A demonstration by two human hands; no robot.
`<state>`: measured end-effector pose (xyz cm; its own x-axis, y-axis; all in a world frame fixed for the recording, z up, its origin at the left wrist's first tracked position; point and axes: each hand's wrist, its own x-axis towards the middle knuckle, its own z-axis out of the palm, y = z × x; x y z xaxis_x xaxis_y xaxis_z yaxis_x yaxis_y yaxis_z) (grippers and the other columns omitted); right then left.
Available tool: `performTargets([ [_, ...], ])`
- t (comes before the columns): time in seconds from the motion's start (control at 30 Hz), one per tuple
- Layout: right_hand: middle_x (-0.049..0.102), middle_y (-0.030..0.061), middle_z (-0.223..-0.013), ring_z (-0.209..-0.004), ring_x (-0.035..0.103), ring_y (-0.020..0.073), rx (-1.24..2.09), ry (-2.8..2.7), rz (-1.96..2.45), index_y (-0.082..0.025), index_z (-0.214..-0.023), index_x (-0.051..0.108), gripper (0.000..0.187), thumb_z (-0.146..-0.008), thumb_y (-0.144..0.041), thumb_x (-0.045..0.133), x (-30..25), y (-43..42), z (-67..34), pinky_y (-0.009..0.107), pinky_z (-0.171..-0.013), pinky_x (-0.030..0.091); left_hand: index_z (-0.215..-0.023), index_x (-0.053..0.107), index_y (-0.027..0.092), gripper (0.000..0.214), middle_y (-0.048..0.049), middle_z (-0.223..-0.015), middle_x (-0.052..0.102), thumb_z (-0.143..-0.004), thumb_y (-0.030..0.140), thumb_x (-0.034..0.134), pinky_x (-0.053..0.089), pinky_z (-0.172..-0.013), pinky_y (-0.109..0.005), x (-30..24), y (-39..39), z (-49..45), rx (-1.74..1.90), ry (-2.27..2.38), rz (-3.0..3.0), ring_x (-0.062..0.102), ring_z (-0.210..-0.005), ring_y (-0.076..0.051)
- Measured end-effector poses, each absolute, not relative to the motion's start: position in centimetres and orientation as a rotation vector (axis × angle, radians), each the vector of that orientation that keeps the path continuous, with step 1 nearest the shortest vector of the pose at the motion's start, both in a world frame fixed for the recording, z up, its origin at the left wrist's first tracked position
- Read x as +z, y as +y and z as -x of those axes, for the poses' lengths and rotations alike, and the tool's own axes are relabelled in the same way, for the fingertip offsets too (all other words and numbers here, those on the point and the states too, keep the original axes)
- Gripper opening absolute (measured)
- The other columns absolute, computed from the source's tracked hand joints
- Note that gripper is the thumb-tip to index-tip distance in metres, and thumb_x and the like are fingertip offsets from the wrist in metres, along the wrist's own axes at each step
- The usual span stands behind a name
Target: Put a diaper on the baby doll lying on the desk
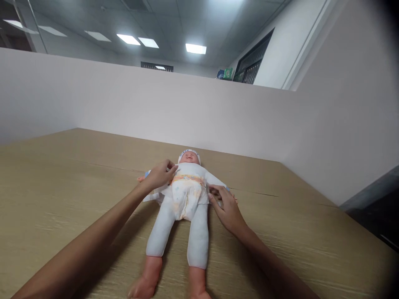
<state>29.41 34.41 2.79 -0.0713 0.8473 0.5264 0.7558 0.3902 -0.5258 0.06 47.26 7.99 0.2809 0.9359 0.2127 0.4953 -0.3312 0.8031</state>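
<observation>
A baby doll [198, 236] in a white outfit and patterned cap lies on its back, head away from me. A white diaper [186, 199] with an orange printed waistband covers its hips and belly. At the left, a white flap [152, 197] sticks out beside the hip. My left hand [160, 174] is at the left of the doll's chest, above the waistband, thumb and fingers pinched together; what is between them is hidden. At the diaper's right side edge, my right hand [227, 207] has its thumb and bent fingers closed on the diaper.
The doll lies on a wide wooden tabletop [93, 178] with seams across it. Behind it rises a pale partition wall [156, 104], which also borders the right side. Beyond the partition, a green and blue package [227, 73] shows near a dark window [253, 60]. A dark gap [374, 211] lies at far right.
</observation>
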Motion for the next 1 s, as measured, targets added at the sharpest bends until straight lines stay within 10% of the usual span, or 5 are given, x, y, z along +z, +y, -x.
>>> performTargets([
  [0.4, 0.064, -0.0008, -0.068, -0.067, 0.061, 0.0232, 0.276, -1.701, 1.819, -0.027, -0.082, 0.062, 0.027, -0.089, -0.051, 0.073, 1.3, 33.7, -32.4, 0.036, -0.067, 0.043, -0.111, 0.076, 0.024, 0.036, -0.0123, -0.124, 0.073, -0.098, 0.056, 0.068, 0.045, -0.106, -0.055, 9.9, 41.7, -8.0, 0.728, 1.059, -2.757, 0.057, -0.122, -0.039],
  [1.0, 0.038, -0.0075, -0.060, -0.058, 0.033, 0.0139, 0.862, -1.575, 1.502, -0.026, -0.070, 0.046, 0.061, -0.083, -0.085, 0.058, 4.6, 35.9, -32.6, 0.030, -0.058, 0.028, -0.120, 0.076, 0.028, 0.056, -0.0125, -0.134, 0.068, -0.077, 0.065, 0.081, 0.040, -0.104, -0.058, 8.0, 41.4, -8.5, 0.738, 1.172, -2.797, 0.053, -0.124, -0.042],
])
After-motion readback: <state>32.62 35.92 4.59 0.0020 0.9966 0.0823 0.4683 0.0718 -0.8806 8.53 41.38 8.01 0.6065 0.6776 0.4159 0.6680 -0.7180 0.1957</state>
